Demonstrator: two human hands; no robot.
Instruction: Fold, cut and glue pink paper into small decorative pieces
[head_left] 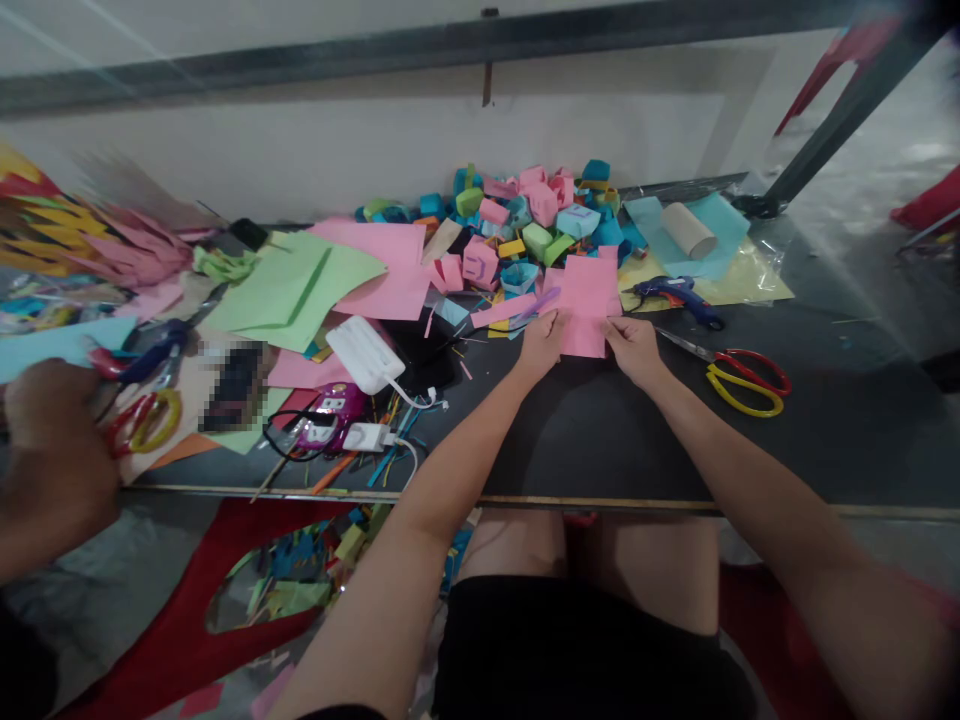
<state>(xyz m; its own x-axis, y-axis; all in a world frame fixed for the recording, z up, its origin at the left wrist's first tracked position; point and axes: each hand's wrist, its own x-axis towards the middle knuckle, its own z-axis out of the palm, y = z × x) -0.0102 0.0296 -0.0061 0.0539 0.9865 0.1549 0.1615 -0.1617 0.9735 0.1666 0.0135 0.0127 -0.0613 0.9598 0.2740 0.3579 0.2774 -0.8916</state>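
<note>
A pink paper sheet (586, 300) lies on the dark table (825, 420) in front of me. My left hand (541, 345) pinches its lower left edge. My right hand (634, 348) pinches its lower right corner. Both hands have fingers closed on the paper and press it against the table. Behind the sheet is a pile of small folded paper pieces (525, 220) in pink, blue and green.
Red-and-yellow scissors (739, 378) and a blue glue gun (679, 296) lie to the right, a cardboard roll (688, 230) farther back. Green (296, 285) and pink sheets, a white power bank (365, 355) and cables lie left. Another person's hand (52, 460) is at far left.
</note>
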